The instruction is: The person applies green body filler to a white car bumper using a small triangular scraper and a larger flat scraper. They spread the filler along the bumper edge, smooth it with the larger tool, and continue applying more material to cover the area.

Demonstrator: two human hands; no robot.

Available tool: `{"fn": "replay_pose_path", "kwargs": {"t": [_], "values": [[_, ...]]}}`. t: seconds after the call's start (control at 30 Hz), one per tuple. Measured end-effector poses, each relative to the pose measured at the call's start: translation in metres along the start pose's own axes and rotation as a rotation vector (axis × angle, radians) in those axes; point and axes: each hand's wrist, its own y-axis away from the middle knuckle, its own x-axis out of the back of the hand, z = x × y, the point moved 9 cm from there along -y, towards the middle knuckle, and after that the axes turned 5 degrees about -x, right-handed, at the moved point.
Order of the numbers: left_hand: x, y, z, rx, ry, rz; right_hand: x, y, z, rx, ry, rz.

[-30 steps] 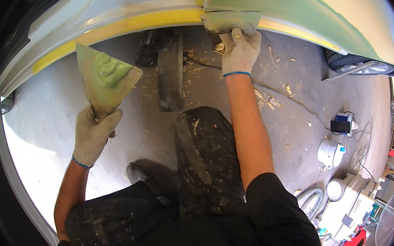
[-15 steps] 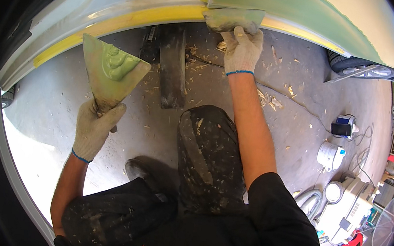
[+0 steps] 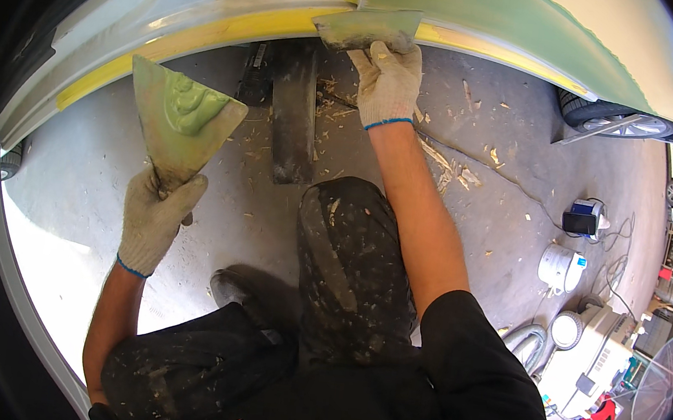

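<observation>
My left hand [image 3: 157, 220], in a pale knit glove, is closed round the handle of a broad putty knife [image 3: 172, 131]. A mound of light green body filler [image 3: 189, 104] lies on its blade. My right hand [image 3: 391, 84], gloved alike, grips a wide flat filler spreader [image 3: 369, 30] by its near edge, thumb on top. The spreader lies against the car's lower sill, at the corner of the green-coated body panel [image 3: 457, 3]. Yellow masking tape [image 3: 241, 26] runs along the sill on both sides of it.
A dark flat board [image 3: 292, 123] lies on the floor beneath the sill, among scattered shavings [image 3: 443, 168]. A cable crosses the floor to a blue device [image 3: 584, 217]. At the right stand a white bucket [image 3: 560, 268], a white machine [image 3: 587, 359] and a car wheel [image 3: 609, 114].
My right hand and the spreader have slid left along the sill, past the panel's corner. The left hand with the filler-loaded knife has shifted slightly left.
</observation>
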Motion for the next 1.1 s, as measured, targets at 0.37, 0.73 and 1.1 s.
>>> {"fn": "replay_pose_path", "kwargs": {"t": [0.37, 0.73, 1.1], "values": [[0.007, 0.005, 0.005, -0.027, 0.015, -0.005, 0.002, 0.003, 0.018, -0.146, -0.159, -0.041], [0.009, 0.005, 0.005, -0.012, 0.004, 0.005, -0.024, 0.02, 0.034, -0.311, -0.128, -0.241], [-0.062, -0.033, 0.036, -0.197, -0.077, -0.199, -0.125, 0.127, -0.136, 0.003, 0.735, -0.357]]}}
